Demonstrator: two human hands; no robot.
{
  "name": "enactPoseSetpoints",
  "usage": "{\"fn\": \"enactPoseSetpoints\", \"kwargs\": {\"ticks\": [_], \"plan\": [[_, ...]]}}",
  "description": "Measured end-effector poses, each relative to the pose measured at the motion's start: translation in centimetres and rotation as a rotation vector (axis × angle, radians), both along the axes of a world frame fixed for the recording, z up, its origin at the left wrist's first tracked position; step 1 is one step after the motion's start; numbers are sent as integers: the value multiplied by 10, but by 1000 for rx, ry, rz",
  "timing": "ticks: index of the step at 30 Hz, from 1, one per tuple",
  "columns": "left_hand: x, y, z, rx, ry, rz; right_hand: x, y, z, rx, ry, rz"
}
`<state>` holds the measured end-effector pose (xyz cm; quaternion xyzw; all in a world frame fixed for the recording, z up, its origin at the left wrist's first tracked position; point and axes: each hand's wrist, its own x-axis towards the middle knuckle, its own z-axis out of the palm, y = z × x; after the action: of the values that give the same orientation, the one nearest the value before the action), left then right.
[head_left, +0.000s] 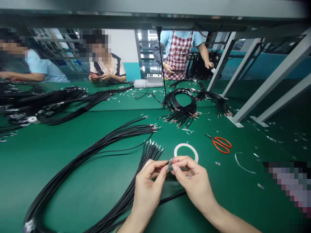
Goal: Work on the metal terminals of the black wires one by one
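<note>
My left hand (150, 183) is closed in a pinch, thumb against forefinger, on the end of a thin black cable (168, 162). Fingertip to fingertip with it, my right hand (191, 174) pinches at the tip of that end; what exactly lies between its fingers is too small to make out. Just behind my right hand lies a roll of white tape (177, 147) with a green inner ring. A long bundle of black cables (80, 161) curves across the table on my left, its silvery ends fanned out near my left hand.
Orange-handled scissors (221, 144) lie to the right, among clear scraps (218, 163) on the green table (116, 174). A coiled cable bundle (181, 103) sits farther back. Grey metal legs (274, 77) stand at the right. A person in a checked apron (179, 53) and other people are across the table.
</note>
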<state>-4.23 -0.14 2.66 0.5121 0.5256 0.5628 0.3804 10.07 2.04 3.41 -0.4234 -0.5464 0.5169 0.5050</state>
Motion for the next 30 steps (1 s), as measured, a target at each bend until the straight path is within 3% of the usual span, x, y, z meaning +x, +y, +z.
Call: {"fn": "enactPoseSetpoints", "kwargs": {"ticks": [9, 15, 30], "plan": [[6, -6, -5, 195, 257, 98, -3, -1, -4, -43, 146, 26], [6, -7, -3, 318, 356, 89, -3, 0, -2, -79, 187, 31], [5, -6, 0, 397, 455, 42, -1, 1, -2, -114, 204, 36]]}}
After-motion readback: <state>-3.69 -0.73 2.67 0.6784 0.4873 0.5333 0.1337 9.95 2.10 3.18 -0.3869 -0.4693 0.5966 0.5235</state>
